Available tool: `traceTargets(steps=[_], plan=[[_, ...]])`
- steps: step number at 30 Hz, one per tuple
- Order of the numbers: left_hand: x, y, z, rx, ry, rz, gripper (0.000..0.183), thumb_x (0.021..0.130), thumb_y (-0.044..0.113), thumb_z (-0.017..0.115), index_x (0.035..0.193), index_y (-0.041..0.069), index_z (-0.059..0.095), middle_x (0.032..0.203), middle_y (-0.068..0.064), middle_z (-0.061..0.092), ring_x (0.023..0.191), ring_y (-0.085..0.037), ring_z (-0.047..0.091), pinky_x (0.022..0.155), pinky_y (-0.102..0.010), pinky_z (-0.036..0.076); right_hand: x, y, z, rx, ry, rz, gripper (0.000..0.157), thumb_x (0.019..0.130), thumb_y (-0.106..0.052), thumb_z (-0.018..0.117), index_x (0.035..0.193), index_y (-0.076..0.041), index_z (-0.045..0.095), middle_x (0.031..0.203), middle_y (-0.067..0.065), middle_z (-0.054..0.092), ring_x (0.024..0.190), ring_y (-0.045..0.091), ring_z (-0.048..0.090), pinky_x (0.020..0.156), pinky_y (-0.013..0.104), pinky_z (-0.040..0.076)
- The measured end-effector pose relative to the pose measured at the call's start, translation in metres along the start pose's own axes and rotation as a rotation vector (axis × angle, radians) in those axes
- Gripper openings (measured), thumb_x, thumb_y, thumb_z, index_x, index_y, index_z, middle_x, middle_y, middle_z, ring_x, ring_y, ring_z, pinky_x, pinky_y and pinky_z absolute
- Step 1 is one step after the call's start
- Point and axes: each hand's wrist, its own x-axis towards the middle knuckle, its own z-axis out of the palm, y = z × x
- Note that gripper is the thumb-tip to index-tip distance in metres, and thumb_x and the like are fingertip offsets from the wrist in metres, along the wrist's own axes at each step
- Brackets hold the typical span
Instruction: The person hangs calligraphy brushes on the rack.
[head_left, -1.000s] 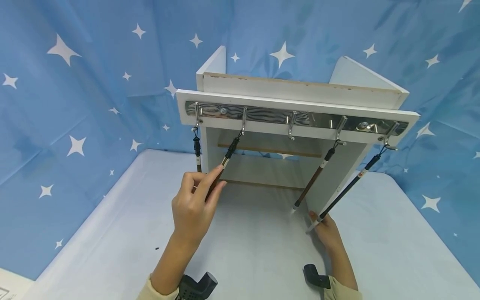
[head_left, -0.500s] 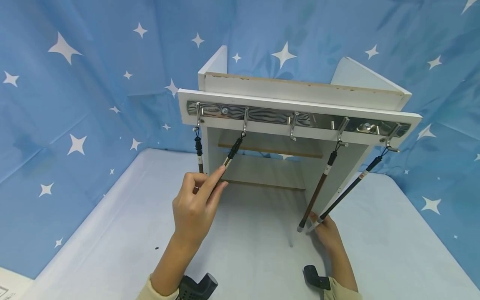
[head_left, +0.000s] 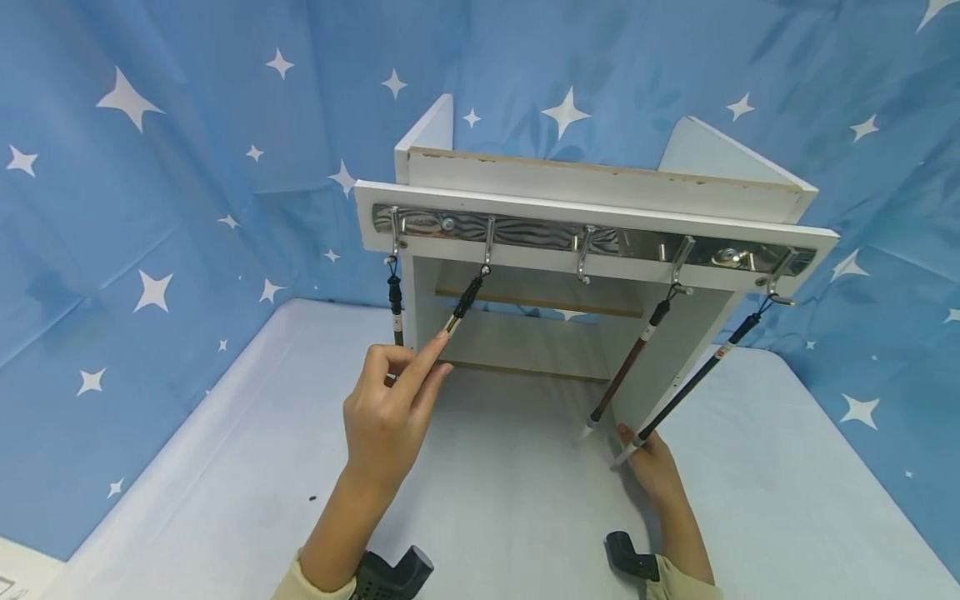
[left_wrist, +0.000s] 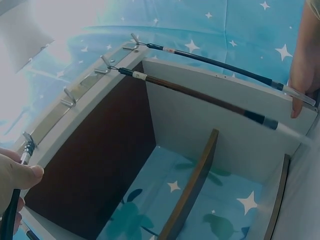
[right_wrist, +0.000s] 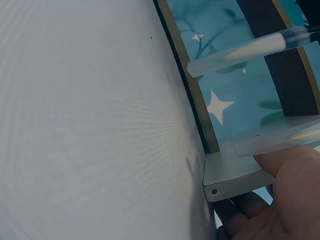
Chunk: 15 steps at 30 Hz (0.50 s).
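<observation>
My left hand pinches a calligraphy brush near its upper end. The brush's cord loop is right at the tip of the second hook from the left, and its lower part is hidden behind my hand. With my right hand I hold the bottom of the white rack's right side panel, thumb inside and fingers outside in the right wrist view. From the outer left hook hangs another brush. A brown-handled brush and a dark one hang at right, translucent caps over their white tips.
The middle hook bears no brush. Wooden-edged crosspieces span the rack's inside. A white-covered table lies under it, with a starry blue curtain behind. A small dark speck lies at left.
The brown-handled brush swung toward me, then back. The pinched brush's lower handle, visible between my fingers a second ago, is now behind my hand. Both hands have barely moved.
</observation>
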Motion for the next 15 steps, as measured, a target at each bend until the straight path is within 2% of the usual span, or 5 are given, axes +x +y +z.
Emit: traceTargets(steps=[6,11,15], plan=[[-0.0028,-0.0019,0.0007,-0.008,-0.05,-0.047,0.028,0.079,0.009,0.069,0.107,0.006,0.067,0.081,-0.012,0.049,0.062,-0.02,0.053,0.044,-0.025,0.042,-0.0001,0.0015,0.0008,0.018,0.003,0.0,0.072,0.092,-0.048,0.043,0.145,-0.006,0.02,0.146,0.025,0.023,0.134,0.045,0.019,0.107,0.059,0.016],[-0.0046,-0.0045,0.004,-0.01,-0.079,-0.043,0.031,0.077,0.007,0.072,0.107,0.008,0.067,0.08,-0.012,0.047,0.059,-0.017,0.05,0.044,-0.024,0.042,0.0,0.002,0.001,0.011,0.004,-0.002,0.076,0.09,-0.053,0.042,0.146,-0.008,0.019,0.147,0.024,0.023,0.135,0.044,0.019,0.107,0.059,0.016],[-0.0072,-0.0065,0.0079,-0.014,-0.111,-0.037,0.034,0.074,0.006,0.074,0.107,0.008,0.066,0.08,-0.011,0.046,0.057,-0.014,0.048,0.045,-0.022,0.042,0.0003,0.0016,0.0008,0.017,0.005,-0.003,0.073,0.091,-0.049,0.043,0.146,-0.009,0.017,0.147,0.023,0.022,0.135,0.044,0.018,0.107,0.06,0.016]])
